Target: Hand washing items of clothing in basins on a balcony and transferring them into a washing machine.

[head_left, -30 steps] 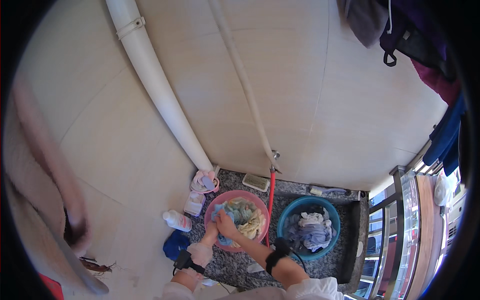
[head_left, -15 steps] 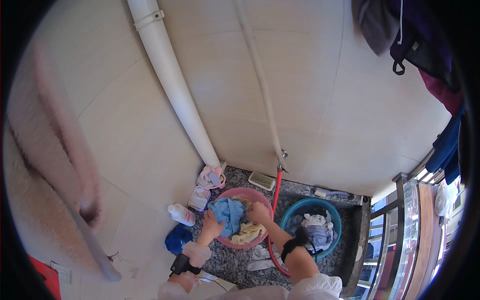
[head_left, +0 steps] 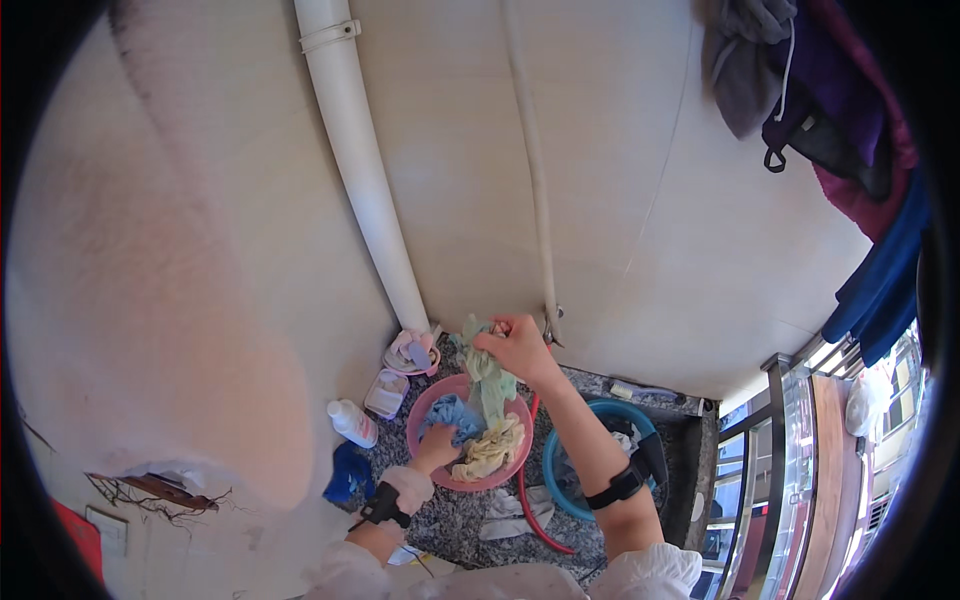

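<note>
My right hand (head_left: 517,350) is closed on a pale green cloth (head_left: 490,385), lifted above the pink basin (head_left: 420,468) with its lower end hanging into it. Down in the basin, my left hand (head_left: 437,447) grips the lower edge of a blue cloth (head_left: 449,410); its fingertips are partly hidden. A cream-yellow cloth (head_left: 490,448) lies at the basin's near right side, below the green one.
Right of a red hose (head_left: 530,500), a teal basin (head_left: 560,440) holds clothes, partly hidden by my right forearm. A white bottle (head_left: 352,423), soap box (head_left: 386,393) and dark blue bundle (head_left: 349,474) stand left. White cloths (head_left: 510,515) lie in front on the speckled stone.
My right hand has risen out of the pink basin, pulling the pale green cloth up. My left hand stays low at the blue cloth. The view has shifted slightly.
</note>
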A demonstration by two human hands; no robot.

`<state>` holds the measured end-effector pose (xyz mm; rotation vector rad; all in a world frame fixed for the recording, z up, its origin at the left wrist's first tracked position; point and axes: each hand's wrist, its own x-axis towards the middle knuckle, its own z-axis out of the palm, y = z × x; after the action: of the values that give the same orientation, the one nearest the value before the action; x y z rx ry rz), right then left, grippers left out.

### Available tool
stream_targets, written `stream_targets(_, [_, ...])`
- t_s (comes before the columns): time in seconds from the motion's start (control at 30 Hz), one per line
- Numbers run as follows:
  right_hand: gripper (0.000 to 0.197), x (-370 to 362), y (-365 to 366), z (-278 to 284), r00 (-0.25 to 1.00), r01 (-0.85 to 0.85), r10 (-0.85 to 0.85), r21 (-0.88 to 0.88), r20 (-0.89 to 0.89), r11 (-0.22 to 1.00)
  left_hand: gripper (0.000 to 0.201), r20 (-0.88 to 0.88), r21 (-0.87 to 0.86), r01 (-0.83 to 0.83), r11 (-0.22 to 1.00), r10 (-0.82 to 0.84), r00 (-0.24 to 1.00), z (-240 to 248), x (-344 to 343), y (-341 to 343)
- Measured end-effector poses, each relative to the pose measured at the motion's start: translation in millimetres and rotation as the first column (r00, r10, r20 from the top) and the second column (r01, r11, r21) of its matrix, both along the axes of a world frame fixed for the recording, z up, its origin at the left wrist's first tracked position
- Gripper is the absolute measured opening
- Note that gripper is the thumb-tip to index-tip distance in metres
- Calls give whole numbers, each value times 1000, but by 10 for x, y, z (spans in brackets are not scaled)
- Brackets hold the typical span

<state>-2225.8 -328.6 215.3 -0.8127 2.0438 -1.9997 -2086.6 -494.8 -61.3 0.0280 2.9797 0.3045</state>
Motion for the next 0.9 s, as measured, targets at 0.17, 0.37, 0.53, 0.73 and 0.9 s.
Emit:
stream_targets(0.17, [15, 32, -52, -128, 997, -64, 61, 87, 38, 994, 57, 279, 916, -219, -337, 142, 950, 830, -251, 248])
stream_targets(0.37, [33, 475, 6, -959, 943, -197, 294, 452, -155, 870, 43, 392, 758, -271, -594, 82, 916, 972, -265, 111])
stream_targets(0.53, [33, 852, 203, -2032, 731, -178, 470, 527, -495, 831, 26, 468, 840, -301, -451, 324, 822, 147, -68, -384])
stream_targets(0.73, [35, 569, 397, -2521, 995, 81, -38, 517, -94, 852, 24, 377, 865, -480, 147, 441, 814, 328, 15, -305])
stream_targets(0.9, [31, 774, -8, -2234, 999, 28, -43, 384, 30, 923, 25, 464, 829, -291, -477, 297, 834, 438, -26, -152])
